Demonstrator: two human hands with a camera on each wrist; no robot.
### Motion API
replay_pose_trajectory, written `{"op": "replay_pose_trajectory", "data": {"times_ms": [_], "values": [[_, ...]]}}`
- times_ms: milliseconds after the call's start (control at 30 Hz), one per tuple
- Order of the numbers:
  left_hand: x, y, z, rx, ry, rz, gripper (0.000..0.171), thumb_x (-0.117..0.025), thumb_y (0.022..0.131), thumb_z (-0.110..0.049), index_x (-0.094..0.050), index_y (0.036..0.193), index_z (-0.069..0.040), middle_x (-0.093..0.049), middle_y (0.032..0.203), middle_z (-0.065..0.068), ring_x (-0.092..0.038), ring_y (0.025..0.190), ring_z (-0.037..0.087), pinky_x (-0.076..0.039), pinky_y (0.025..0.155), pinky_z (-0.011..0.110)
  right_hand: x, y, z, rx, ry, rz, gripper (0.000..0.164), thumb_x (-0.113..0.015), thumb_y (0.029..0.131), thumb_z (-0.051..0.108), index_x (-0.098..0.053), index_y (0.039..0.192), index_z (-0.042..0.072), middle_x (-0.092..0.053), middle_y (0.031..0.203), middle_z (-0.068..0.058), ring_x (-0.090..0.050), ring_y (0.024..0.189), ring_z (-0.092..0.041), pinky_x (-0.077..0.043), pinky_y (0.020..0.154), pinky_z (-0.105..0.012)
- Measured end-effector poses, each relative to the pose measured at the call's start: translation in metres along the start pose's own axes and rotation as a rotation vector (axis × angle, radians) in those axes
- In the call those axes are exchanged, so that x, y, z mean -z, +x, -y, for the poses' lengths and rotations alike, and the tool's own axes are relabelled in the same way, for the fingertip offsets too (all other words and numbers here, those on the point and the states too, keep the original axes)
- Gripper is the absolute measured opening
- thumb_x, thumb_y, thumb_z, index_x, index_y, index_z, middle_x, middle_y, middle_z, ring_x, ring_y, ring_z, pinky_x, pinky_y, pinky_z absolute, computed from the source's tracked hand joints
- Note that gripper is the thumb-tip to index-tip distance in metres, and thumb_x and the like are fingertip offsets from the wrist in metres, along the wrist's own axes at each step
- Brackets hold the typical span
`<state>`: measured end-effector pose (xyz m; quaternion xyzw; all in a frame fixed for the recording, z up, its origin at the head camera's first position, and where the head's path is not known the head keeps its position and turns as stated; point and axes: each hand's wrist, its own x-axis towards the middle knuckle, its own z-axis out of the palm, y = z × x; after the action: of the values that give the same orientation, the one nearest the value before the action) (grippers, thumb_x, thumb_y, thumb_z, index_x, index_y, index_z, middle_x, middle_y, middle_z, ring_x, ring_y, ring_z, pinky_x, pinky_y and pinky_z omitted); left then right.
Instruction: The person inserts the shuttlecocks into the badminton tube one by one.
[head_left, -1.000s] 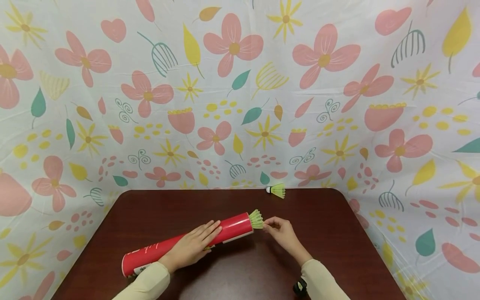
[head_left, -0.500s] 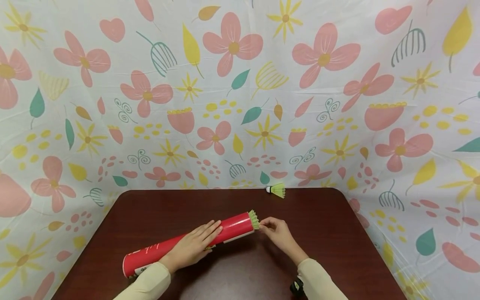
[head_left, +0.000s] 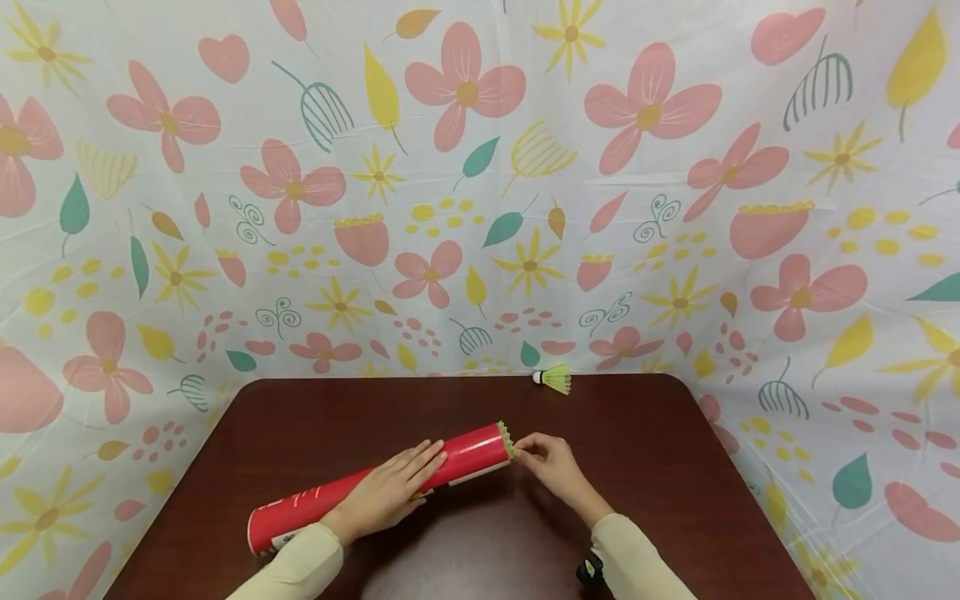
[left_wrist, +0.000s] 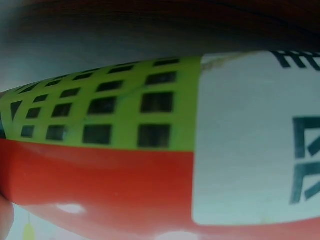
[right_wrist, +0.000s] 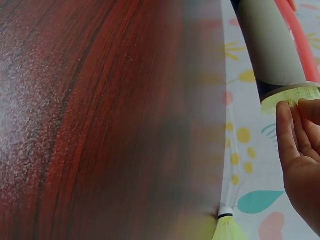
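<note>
A long red shuttlecock tube (head_left: 468, 452) slants across the table in the head view, its mouth toward the right. Over its middle my left hand (head_left: 393, 487) lies and grips it. Most of a yellow-green shuttlecock (head_left: 506, 437) is inside the mouth, with only the skirt's rim showing. My right hand (head_left: 553, 465) pinches that rim between thumb and fingers. Seen from the right wrist, the fingertips (right_wrist: 283, 107) are right at the skirt's edge, just below the tube's end. In the left wrist view the tube's printed side (left_wrist: 100, 175) fills the picture, with a white label.
Another yellow-green shuttlecock (head_left: 553, 378) with a white cork lies at the table's back edge. The dark brown table (head_left: 675, 500) has a floral cloth (head_left: 465, 208) hanging behind and beside it. A black device (head_left: 590, 570) sits at the right sleeve.
The shuttlecock at the mouth has slid left into the tube until only its rim shows. My right hand has moved slightly left with it; my left hand stays on the tube.
</note>
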<state>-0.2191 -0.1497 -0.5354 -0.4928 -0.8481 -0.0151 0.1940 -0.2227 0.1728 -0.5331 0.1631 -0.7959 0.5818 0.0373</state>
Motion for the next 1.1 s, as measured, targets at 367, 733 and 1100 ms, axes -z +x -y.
{"op": "replay_pose_trajectory", "data": {"times_ms": [367,733,1100], "values": [[0.001,0.0,-0.001,-0.004,-0.01,-0.015,0.09,-0.08,0.078,-0.028,-0.031,0.15,-0.005,-0.031,0.154,0.013,-0.038,0.137,0.032,-0.038,0.107,0.041,-0.004,0.003,0.002,0.005,-0.024,0.001,0.005,-0.068,0.088,0.005,-0.069,0.089,0.0,-0.069,0.087,-0.01,-0.066,0.075,-0.023,-0.055,0.065,-0.022],[0.002,0.0,-0.001,-0.02,0.008,-0.029,0.091,-0.081,0.078,-0.028,-0.031,0.15,-0.004,-0.032,0.153,0.014,-0.039,0.135,0.032,-0.039,0.106,0.041,-0.001,-0.002,0.041,0.062,-0.09,0.045,0.007,-0.066,0.086,-0.007,-0.068,0.091,-0.009,-0.069,0.086,-0.021,-0.064,0.07,-0.025,-0.05,0.059,-0.02],[0.003,-0.002,-0.001,-0.016,-0.008,-0.027,0.09,-0.081,0.077,-0.027,-0.032,0.149,-0.004,-0.034,0.152,0.014,-0.041,0.135,0.032,-0.04,0.106,0.041,0.001,0.001,0.021,0.054,-0.133,0.106,0.006,-0.067,0.086,-0.004,-0.071,0.09,-0.006,-0.07,0.082,-0.017,-0.065,0.071,-0.031,-0.054,0.059,-0.024]]}}
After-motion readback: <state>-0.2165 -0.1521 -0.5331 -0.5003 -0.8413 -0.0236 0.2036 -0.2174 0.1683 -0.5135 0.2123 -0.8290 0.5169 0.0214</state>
